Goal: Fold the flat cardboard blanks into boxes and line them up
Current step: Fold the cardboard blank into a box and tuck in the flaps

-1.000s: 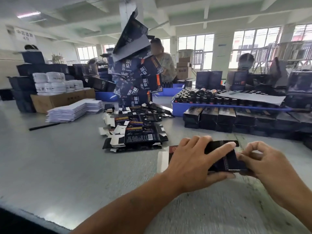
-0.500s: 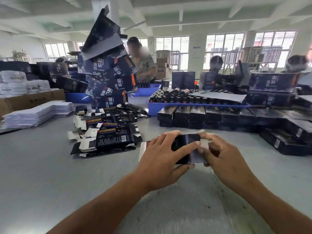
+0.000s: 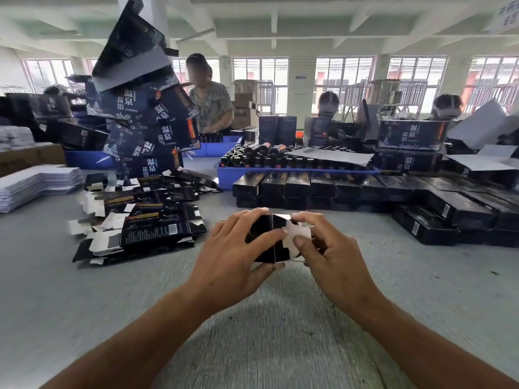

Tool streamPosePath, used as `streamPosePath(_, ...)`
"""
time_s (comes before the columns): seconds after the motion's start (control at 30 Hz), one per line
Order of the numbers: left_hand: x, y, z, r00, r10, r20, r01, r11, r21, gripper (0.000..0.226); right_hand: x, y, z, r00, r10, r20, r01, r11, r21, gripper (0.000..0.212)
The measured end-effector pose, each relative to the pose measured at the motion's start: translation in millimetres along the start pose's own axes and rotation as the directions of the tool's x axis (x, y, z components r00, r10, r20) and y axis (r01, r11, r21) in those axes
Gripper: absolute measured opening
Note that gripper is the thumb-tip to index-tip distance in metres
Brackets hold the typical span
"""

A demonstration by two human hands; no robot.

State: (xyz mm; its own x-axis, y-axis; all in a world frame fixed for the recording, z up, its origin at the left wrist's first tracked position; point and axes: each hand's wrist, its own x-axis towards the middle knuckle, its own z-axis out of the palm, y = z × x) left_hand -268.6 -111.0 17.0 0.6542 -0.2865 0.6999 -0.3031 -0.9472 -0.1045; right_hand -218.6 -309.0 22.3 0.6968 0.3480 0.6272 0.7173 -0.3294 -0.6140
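Note:
Just above the grey table (image 3: 252, 318), at the middle of the view, I hold a small black cardboard box (image 3: 269, 242) with one end toward me. My left hand (image 3: 233, 256) grips its left side, thumb below and fingers over the top. My right hand (image 3: 328, 254) pinches the white end flaps with thumb and fingertips. A heap of flat black blanks (image 3: 146, 220) with white tabs lies to the left. Folded black boxes (image 3: 323, 189) stand in rows behind my hands and to the right.
A leaning tower of large dark printed cartons (image 3: 140, 113) rises at the left. A blue tray (image 3: 233, 175) full of dark bottles sits behind the folded boxes. White sheet stacks (image 3: 33, 183) lie far left. Three people work across the table.
The box has turned from lying sideways to end-on toward me, and both hands have drawn closer together. My right fingers now work the white end flaps. The view has swung right.

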Motion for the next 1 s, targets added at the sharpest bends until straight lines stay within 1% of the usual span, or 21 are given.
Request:
streamPosePath(0.1,-1,1,0,1.0,-0.016,0.004,0.016,0.999,-0.035,0.057,0,2,1,1.0,0.026,0.005,-0.026,1.0,0.017,0.03)
streamPosePath(0.23,-2,1,1,1.0,-0.016,-0.007,0.015,0.999,-0.043,0.059,0,2,1,1.0,0.022,0.001,-0.022,1.0,0.01,0.028)
streamPosePath(0.33,-1,0,1,1.0,-0.008,0.001,0.008,1.0,-0.028,0.059,0,2,1,1.0,0.009,0.003,-0.009,1.0,-0.013,0.029)
streamPosePath(0.4,-2,-1,1,1.0,-0.009,0.021,0.009,1.0,-0.01,0.058,1,3,1,0.999,0.016,0.035,-0.015,0.999,-0.035,0.031)
streamPosePath(0.47,-2,-3,1,0.999,-0.022,0.038,0.022,1.0,-0.007,0.053,1,2,1,0.995,0.04,0.093,-0.036,0.998,-0.048,0.038)
streamPosePath(0.5,-3,-4,1,0.999,-0.028,0.044,0.029,1.0,-0.01,0.051,0,2,1,0.991,0.053,0.126,-0.048,0.998,-0.042,0.047)
streamPosePath(0.57,-3,-6,0,0.998,-0.035,0.046,0.035,0.999,-0.013,0.047,-2,2,1,0.979,0.064,0.195,-0.061,0.998,-0.019,0.07)
streamPosePath(0.6,-3,-8,0,0.998,-0.035,0.047,0.035,0.999,-0.01,0.047,-2,2,2,0.972,0.064,0.224,-0.061,0.998,-0.022,0.078)
streamPosePath(0.63,-3,-8,0,0.998,-0.032,0.048,0.033,0.999,-0.007,0.048,-2,2,2,0.969,0.057,0.24,-0.05,0.998,-0.035,0.079)
streamPosePath(0.73,-4,-9,2,0.999,-0.016,0.046,0.016,1.0,-0.003,0.051,0,4,3,0.98,0.031,0.198,-0.011,0.995,-0.099,0.064)
streamPosePath(0.83,-4,-7,2,0.999,0.004,0.037,-0.003,1.0,-0.012,0.053,0,3,2,0.993,0.04,0.115,-0.028,0.994,-0.102,0.049)
streamPosePath(1.0,-4,-4,2,0.998,0.056,0.021,-0.056,0.998,0.01,0.06,-1,1,0,0.997,0.048,0.067,-0.043,0.997,-0.071,0.039)
